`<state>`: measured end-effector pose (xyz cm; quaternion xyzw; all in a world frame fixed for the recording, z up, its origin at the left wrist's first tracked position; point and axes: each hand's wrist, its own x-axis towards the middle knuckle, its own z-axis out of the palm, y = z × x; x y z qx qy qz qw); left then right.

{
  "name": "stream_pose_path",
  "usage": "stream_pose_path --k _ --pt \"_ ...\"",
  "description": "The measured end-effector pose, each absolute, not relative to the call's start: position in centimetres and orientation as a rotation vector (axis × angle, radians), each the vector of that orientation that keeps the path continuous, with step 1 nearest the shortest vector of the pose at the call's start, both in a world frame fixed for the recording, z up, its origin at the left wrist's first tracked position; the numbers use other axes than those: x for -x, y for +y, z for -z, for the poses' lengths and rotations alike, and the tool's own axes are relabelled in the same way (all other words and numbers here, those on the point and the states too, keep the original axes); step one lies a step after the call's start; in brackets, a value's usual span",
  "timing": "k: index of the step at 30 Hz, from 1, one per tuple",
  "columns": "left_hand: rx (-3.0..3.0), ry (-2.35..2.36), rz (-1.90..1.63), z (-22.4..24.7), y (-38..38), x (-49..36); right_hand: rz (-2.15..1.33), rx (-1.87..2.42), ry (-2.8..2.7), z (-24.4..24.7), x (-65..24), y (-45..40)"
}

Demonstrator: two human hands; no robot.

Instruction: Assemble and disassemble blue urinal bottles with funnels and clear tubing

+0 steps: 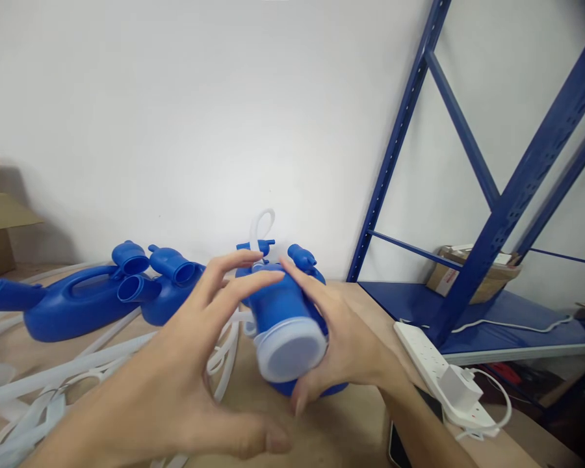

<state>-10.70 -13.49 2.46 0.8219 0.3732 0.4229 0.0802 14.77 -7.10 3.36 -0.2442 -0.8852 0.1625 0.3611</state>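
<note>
A blue urinal bottle is tilted with its white cap facing me. My right hand wraps round the neck from the right, thumb below the cap. On the other side, my left hand is open, thumb and fingers spread wide. Its fingertips reach over the top of the neck, close to a looped clear tube; whether they touch is unclear. Much of the bottle's body is hidden behind the neck and my hands.
More blue urinal bottles with loose blue funnel-like fittings lie left. Clear tubing spreads across the table. At right are a white power strip, a phone and blue metal shelving. A cardboard box stands far left.
</note>
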Motion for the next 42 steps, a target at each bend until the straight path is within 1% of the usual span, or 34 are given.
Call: stream_pose_path --k 4,10,15,22,24,29,37,39,42 --pt "-2.527 0.997 -1.131 -3.1 -11.2 10.1 -0.380 0.650 -2.319 -2.4 -13.4 -7.6" --pt "-2.511 0.865 -1.343 -2.9 -10.5 10.8 -0.582 0.396 -2.279 -2.3 -14.1 -5.7" --pt "-2.502 0.865 -1.507 -3.6 -10.5 11.5 -0.424 0.314 -2.148 -2.1 -14.8 -4.7" --pt "-2.394 0.852 -1.514 -3.2 -10.0 11.4 -0.058 0.172 -2.154 -2.5 -13.8 -5.2" --pt "-2.345 0.847 -1.496 -3.1 -9.9 11.3 -0.058 0.166 -2.106 -2.4 -13.3 -5.4" --pt "-2.234 0.866 -1.448 -3.1 -9.9 11.2 -0.195 0.258 -2.028 -2.3 -12.4 -6.1" --pt "-2.196 0.967 -1.387 -3.6 -10.7 10.4 -0.326 0.362 -1.940 -1.6 -11.7 -6.5" --pt "-2.165 0.998 -1.397 -3.7 -10.8 10.3 -0.300 0.364 -1.886 -1.2 -11.4 -6.6" --pt "-2.084 0.971 -1.396 -3.7 -10.7 10.1 -0.126 0.275 -1.868 -0.7 -11.1 -6.5"
